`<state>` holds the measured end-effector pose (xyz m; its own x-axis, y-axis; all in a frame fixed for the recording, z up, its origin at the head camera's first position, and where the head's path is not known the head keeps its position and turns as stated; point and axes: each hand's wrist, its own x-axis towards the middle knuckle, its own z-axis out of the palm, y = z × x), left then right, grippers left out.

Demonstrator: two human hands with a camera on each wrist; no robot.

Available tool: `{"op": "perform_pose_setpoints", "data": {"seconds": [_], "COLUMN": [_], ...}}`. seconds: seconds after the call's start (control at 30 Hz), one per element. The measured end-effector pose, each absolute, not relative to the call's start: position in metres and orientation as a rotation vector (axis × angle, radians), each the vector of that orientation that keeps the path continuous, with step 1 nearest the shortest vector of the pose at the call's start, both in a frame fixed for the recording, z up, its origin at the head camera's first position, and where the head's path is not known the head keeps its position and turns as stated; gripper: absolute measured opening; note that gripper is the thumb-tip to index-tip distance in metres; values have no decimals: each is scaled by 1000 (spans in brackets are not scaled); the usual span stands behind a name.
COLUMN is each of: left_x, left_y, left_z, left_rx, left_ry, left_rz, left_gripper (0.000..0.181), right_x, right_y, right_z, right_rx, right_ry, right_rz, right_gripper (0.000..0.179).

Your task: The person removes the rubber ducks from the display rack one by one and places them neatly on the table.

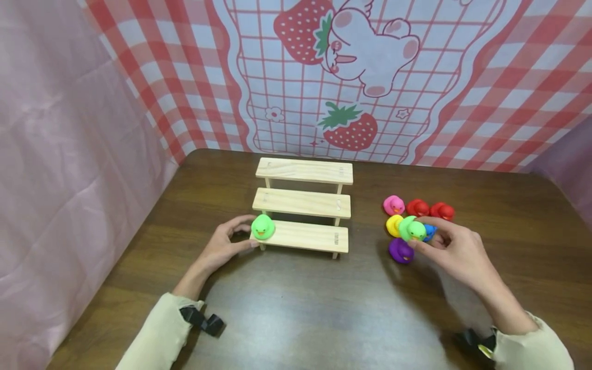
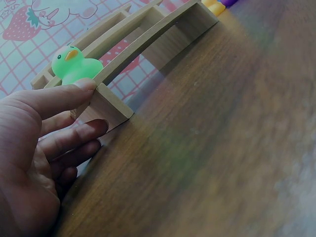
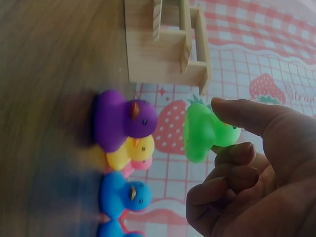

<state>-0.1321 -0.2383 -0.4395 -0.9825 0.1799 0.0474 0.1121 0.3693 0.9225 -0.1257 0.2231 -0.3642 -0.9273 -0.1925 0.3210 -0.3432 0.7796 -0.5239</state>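
Note:
My right hand (image 1: 462, 252) pinches a light green rubber duck (image 1: 412, 229) between thumb and fingers, raised above the other ducks. In the right wrist view this green duck (image 3: 205, 133) hangs clear of the table. My left hand (image 1: 226, 244) grips the left end of the lowest step of a three-step wooden stand (image 1: 305, 236). Its thumb (image 2: 85, 85) lies at the step's front corner, the other fingers around the end. Another green duck (image 1: 262, 227) sits upright on that end, right beside the left hand.
Around the right hand stand a pink duck (image 1: 394, 205), two red ducks (image 1: 418, 207), a yellow duck (image 1: 395, 225), a purple duck (image 1: 401, 251) and blue ducks (image 3: 126, 195), partly hidden. A checked strawberry cloth (image 1: 185, 77) hangs behind the brown table (image 1: 296, 308); pink fabric (image 1: 69, 154) hangs left.

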Motion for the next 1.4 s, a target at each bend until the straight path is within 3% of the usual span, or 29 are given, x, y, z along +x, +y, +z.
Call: {"op": "perform_pose_setpoints", "data": {"seconds": [0.67,1.4], "left_x": [-133,-134], "left_y": [-239,-240], "left_z": [-442,-442], "left_rx": [283,305], "left_ry": [2535,2529], "left_rz": [1727,1744], "left_gripper": [62,62], "right_x": [-123,-121], "right_y": [265,274], "right_z": [-377,-390], "right_rx": [320,365], "right_ry": [-2853,-2913], "right_rz": [790,759], "right_gripper": [47,48]}}
